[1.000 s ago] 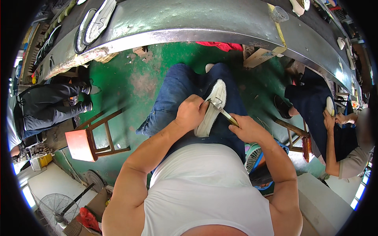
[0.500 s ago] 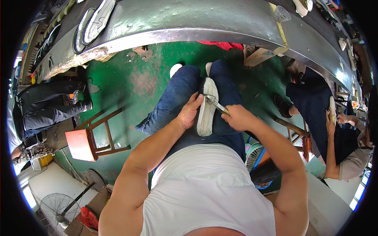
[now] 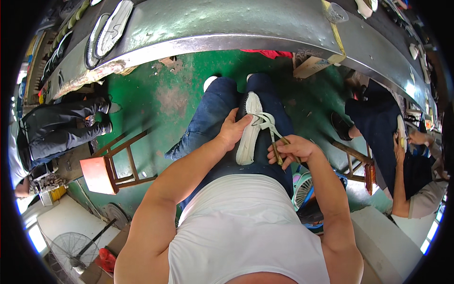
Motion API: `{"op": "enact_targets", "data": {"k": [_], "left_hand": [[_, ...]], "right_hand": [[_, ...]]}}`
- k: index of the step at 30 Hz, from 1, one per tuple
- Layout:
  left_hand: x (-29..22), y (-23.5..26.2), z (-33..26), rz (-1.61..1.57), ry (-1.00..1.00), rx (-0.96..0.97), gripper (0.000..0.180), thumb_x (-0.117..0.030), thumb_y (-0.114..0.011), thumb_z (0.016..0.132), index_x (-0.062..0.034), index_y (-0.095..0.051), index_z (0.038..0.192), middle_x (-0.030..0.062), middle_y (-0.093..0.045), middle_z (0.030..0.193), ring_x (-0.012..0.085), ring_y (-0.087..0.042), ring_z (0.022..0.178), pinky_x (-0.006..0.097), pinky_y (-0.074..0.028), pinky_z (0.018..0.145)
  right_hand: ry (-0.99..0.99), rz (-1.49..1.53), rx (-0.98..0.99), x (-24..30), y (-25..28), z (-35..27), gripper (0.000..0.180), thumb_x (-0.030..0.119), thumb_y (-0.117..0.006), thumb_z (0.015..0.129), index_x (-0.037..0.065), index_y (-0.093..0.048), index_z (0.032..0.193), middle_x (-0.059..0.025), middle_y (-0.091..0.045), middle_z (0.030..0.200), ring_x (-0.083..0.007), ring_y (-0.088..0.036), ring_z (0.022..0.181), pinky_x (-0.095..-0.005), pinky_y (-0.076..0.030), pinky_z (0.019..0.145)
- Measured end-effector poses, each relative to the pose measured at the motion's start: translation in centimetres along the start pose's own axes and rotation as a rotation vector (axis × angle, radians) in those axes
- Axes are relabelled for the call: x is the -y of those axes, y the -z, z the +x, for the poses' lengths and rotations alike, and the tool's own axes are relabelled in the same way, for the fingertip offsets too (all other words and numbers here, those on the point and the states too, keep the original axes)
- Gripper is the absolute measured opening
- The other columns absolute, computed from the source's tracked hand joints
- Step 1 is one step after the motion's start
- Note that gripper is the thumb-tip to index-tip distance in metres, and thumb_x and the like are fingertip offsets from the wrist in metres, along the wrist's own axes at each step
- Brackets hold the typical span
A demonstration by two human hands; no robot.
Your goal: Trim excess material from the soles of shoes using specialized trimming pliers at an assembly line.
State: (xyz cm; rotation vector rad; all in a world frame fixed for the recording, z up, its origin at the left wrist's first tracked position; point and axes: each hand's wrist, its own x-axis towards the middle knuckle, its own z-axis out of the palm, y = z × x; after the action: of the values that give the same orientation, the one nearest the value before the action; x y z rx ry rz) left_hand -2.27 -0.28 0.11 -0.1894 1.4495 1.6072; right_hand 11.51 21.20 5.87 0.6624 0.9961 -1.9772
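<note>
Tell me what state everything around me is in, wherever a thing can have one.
Pincers: open, handles spread
Right hand: holding the pincers
White shoe: on the lap, pale face up
Left hand: gripping the shoe's edge
Orange-topped stool: upright
Caged fan at lower left: running or off, can't tell

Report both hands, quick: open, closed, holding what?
Left hand: closed on the shoe, at its left edge.
Right hand: holding the pliers, handles spread apart.
</note>
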Motion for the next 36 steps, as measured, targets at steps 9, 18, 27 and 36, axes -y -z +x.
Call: {"op": "enact_targets", "data": {"k": [9,18,27,36], "left_hand": [[-3.5,-0.4,-0.4,0.356,0.131,0.005,0.076,-0.029,-0.076,0.085,0.0021,-0.038,0.143,0.0177,-0.060,0.127,0.0264,-0.060,0.116,0.040,-0.048,0.099],[-3.7,2.1,2.0,0.345,0.383,0.155,0.079,-0.038,-0.081,0.081,-0.0142,-0.040,0.144,0.0068,-0.054,0.138,0.0241,-0.047,0.128,0.054,-0.035,0.101],[-4.2,1.7,1.6,0.343,0.379,0.225,0.088,-0.041,-0.081,0.080,-0.0121,-0.034,0.148,0.0062,-0.054,0.139,0.0240,-0.044,0.131,0.052,-0.032,0.102],[-2.5,0.5,-0.1,0.759,0.102,0.118,0.085,-0.028,-0.074,0.089,-0.0041,-0.022,0.152,0.0206,-0.053,0.136,0.0277,-0.050,0.128,0.033,-0.042,0.107]], "right_hand": [[0.390,-0.885,-0.473,4.4,-3.0,2.0,0.043,0.037,-0.049,0.102,-0.003,-0.060,0.093,-0.0118,-0.066,0.076,-0.0226,-0.066,0.067,-0.0363,-0.052,0.058],[0.142,-1.293,-0.178,2.4,-4.2,-2.6,0.026,0.023,-0.061,0.093,-0.002,-0.063,0.100,-0.0211,-0.069,0.086,-0.0386,-0.069,0.081,-0.0432,-0.054,0.074],[0.394,-1.505,-0.490,-1.2,-5.1,-0.2,0.026,0.020,-0.064,0.092,0.001,-0.062,0.110,-0.0221,-0.068,0.096,-0.0418,-0.066,0.086,-0.0471,-0.053,0.074],[0.373,-1.226,-0.586,-6.5,-5.3,-2.5,0.027,0.025,-0.063,0.094,-0.001,-0.062,0.104,-0.0240,-0.068,0.092,-0.0420,-0.067,0.085,-0.0496,-0.052,0.075]]}}
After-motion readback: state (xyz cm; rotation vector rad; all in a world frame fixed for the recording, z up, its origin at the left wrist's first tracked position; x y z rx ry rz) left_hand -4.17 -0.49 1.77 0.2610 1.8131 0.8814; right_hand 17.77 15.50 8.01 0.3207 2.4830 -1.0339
